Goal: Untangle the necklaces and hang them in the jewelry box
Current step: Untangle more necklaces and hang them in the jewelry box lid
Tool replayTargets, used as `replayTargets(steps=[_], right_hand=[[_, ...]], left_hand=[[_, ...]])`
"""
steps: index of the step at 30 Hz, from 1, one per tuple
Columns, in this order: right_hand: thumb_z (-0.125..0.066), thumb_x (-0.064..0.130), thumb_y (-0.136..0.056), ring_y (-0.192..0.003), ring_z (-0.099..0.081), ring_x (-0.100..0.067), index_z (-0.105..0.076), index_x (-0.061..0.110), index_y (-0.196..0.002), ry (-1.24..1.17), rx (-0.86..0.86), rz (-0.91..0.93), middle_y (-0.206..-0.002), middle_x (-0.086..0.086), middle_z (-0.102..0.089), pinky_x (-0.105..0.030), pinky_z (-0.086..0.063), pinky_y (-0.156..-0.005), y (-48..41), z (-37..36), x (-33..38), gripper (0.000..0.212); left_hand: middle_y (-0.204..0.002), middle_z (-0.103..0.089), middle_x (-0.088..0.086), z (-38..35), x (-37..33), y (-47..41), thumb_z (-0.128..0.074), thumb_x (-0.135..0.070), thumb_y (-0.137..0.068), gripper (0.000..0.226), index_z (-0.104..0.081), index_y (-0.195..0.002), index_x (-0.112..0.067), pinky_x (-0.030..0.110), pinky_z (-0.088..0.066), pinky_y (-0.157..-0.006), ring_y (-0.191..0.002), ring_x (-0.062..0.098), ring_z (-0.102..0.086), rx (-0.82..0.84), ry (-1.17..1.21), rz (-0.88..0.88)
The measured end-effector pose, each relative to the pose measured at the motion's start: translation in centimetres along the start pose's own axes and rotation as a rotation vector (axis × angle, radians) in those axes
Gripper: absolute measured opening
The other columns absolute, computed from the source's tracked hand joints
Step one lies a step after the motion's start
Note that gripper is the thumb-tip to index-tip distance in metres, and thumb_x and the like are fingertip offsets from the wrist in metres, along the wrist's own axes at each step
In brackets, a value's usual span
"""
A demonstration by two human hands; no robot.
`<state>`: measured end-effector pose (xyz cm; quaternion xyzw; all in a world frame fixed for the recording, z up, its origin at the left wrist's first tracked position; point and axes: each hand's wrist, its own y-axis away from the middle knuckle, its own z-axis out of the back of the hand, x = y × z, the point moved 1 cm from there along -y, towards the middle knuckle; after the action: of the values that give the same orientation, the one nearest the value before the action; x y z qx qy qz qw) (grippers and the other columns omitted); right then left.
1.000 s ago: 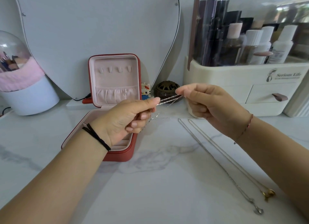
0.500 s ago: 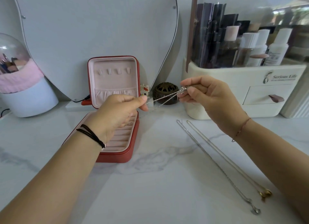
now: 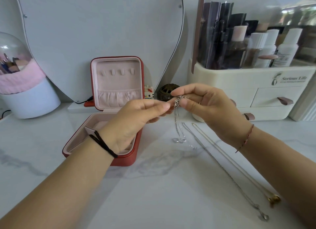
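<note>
A red jewelry box with pink lining stands open at the back left, its lid upright with a row of small hooks. My left hand hovers over the box's right side, fingertips close to the chain. My right hand pinches the clasp end of a thin silver necklace, which hangs down to a small pendant just above the marble. Two more necklaces lie straight on the counter to the right: a silver one and a gold one, each with a pendant at its near end.
A heart-shaped mirror leans behind the box. A cream cosmetics organiser with bottles and drawers fills the back right. A domed brush holder sits far left. A small brown jar and a toy figure stand behind my hands.
The silver necklace was stretched taut between both hands; now its ends are brought together at my right fingertips and it dangles downward. My hands have moved closer together.
</note>
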<state>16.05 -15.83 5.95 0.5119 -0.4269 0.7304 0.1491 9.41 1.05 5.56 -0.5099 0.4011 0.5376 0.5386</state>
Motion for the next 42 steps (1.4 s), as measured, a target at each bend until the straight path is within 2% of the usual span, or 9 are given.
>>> replayTargets(steps=[2,5,12,21,29,33,36,40,42], right_hand=[[-0.056,0.000,-0.089,-0.095,-0.069,-0.018,-0.064,0.007,-0.105,0.005,0.005,0.003,-0.096,-0.008,-0.074,-0.028,-0.051,-0.091,0.1,-0.3,-0.1,0.019],[-0.056,0.000,-0.090,-0.097,-0.068,-0.016,-0.063,0.009,-0.107,0.025,-0.006,0.026,-0.099,-0.006,-0.074,-0.025,-0.050,-0.090,0.1,-0.4,0.2,0.021],[-0.056,0.005,-0.090,-0.106,-0.066,-0.017,-0.060,0.012,-0.113,0.073,0.022,0.040,-0.108,-0.006,-0.072,-0.032,-0.050,-0.095,0.2,-0.9,-0.1,0.024],[-0.060,0.002,-0.089,-0.098,-0.068,-0.010,-0.064,0.016,-0.106,0.221,-0.065,0.061,-0.100,0.000,-0.073,-0.032,-0.051,-0.094,0.2,-0.9,-0.2,0.023],[-0.059,-0.003,-0.088,-0.080,-0.069,-0.015,-0.066,0.010,-0.103,0.072,-0.115,-0.053,-0.090,-0.011,-0.074,-0.021,-0.052,-0.072,0.1,-0.4,-0.5,0.021],[-0.053,-0.007,-0.089,-0.075,-0.065,-0.012,-0.065,0.007,-0.105,-0.059,-0.103,-0.145,-0.090,-0.008,-0.073,-0.019,-0.052,-0.065,0.0,-0.1,-0.5,0.024],[-0.055,-0.003,-0.089,-0.076,-0.064,-0.012,-0.065,0.006,-0.106,-0.119,-0.085,-0.198,-0.090,-0.010,-0.072,-0.019,-0.052,-0.062,-0.1,-0.1,-0.5,0.022],[-0.063,0.001,-0.084,-0.077,-0.064,-0.013,-0.065,0.009,-0.102,-0.010,-0.082,-0.122,-0.087,-0.009,-0.072,-0.018,-0.049,-0.062,0.0,-0.1,-0.4,0.020],[-0.065,0.000,-0.083,-0.080,-0.065,-0.015,-0.066,0.011,-0.099,0.023,-0.077,-0.083,-0.089,-0.010,-0.073,-0.018,-0.049,-0.064,0.1,-0.3,-0.3,0.020]], left_hand=[[-0.092,-0.074,0.005,-0.2,-0.1,0.0,-0.063,-0.033,-0.071,0.033,-0.072,-0.094,-0.012,0.030,-0.046,-0.092,-0.090,0.014,-0.066,0.028,0.145,0.031],[-0.089,-0.073,0.007,-0.5,0.1,0.0,-0.062,-0.032,-0.070,0.033,-0.072,-0.092,-0.010,0.030,-0.047,-0.091,-0.087,0.015,-0.067,0.050,0.233,0.083],[-0.082,-0.073,0.002,-0.9,0.4,-0.1,-0.068,-0.032,-0.063,0.023,-0.074,-0.078,-0.016,0.028,-0.047,-0.087,-0.081,0.012,-0.065,0.024,0.221,0.053],[-0.070,-0.069,-0.001,-0.7,0.6,-0.5,-0.068,-0.025,-0.065,0.018,-0.073,-0.078,-0.014,0.025,-0.048,-0.078,-0.072,0.011,-0.063,-0.042,0.298,0.062],[-0.072,-0.068,0.000,-1.0,1.0,-0.4,-0.063,-0.030,-0.070,0.023,-0.070,-0.083,-0.012,0.026,-0.049,-0.075,-0.074,0.013,-0.062,0.064,0.285,0.150],[-0.071,-0.067,0.000,-1.1,1.2,-0.5,-0.063,-0.016,-0.078,0.007,-0.069,-0.078,-0.012,0.024,-0.050,-0.073,-0.071,0.011,-0.061,0.056,0.279,0.143],[-0.068,-0.065,-0.001,-1.1,1.1,-0.4,-0.058,-0.006,-0.086,0.012,-0.066,-0.080,-0.012,0.022,-0.050,-0.070,-0.068,0.011,-0.060,0.076,0.253,0.120],[-0.065,-0.061,-0.001,-1.2,1.0,-0.3,-0.061,-0.010,-0.083,0.004,-0.065,-0.082,-0.012,0.022,-0.049,-0.067,-0.064,0.011,-0.057,0.114,0.232,0.099],[-0.064,-0.059,-0.003,-1.3,1.0,-0.2,-0.065,-0.019,-0.076,0.012,-0.067,-0.086,-0.013,0.022,-0.049,-0.066,-0.062,0.009,-0.056,0.119,0.240,0.101]])
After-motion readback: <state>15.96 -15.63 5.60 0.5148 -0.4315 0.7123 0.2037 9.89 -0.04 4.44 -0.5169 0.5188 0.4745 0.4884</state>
